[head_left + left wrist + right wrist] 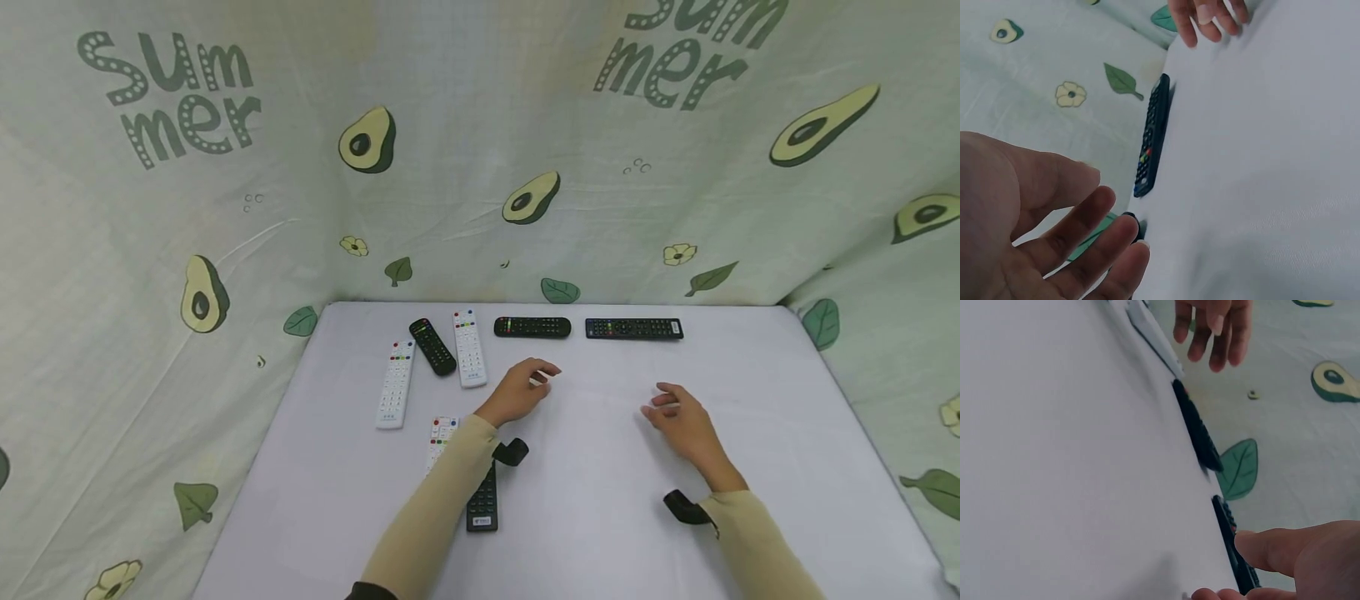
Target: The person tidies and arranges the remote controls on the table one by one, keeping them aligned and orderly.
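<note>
Bent loosely above the white table, my left hand point(519, 390) holds nothing; its thumb and fingers stand apart in the left wrist view. A black remote control point(532, 327) lies crosswise beyond it at the back edge. To its right, another black remote control point(633, 329) with coloured buttons lies in the same row. My right hand point(684, 425) hovers over the right part of the table, fingers slightly curved and nothing in them. Under my left forearm, a white remote control point(442, 432) and a black remote control point(482, 504) are partly hidden.
On the left of the table a white remote point(395, 385), a small black remote point(432, 347) and another white remote point(470, 350) lie at differing slants. A cloth point(450, 242) printed with avocados and leaves hangs around the table's point(600, 517) back and sides.
</note>
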`<state>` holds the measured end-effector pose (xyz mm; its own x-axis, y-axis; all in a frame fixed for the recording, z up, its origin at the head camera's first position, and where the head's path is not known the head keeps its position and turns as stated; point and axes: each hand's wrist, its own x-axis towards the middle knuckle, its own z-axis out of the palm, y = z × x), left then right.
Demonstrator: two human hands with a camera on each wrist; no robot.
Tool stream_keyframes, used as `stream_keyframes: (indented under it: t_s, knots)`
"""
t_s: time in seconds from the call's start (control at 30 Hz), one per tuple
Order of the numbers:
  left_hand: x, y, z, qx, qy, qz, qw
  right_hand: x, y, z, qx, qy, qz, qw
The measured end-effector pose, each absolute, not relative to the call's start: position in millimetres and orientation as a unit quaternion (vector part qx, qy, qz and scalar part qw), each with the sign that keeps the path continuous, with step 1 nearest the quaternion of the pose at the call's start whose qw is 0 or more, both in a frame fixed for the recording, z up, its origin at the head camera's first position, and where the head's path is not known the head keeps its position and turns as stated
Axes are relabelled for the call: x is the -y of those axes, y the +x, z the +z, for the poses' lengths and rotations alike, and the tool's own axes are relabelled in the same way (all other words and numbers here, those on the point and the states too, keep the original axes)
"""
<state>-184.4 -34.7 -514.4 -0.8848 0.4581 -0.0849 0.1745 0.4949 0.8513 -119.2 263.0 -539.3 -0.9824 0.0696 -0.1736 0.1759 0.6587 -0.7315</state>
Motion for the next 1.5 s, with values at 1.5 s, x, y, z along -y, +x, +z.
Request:
stream_keyframes:
  t_s: [1.5]
  knots:
    - [-48.8, -216.4, -541.7, -0.764, -0.001, 0.624, 0.164, -345.2, -266.7, -542.0, -0.895, 0.118, -0.428, 0.038]
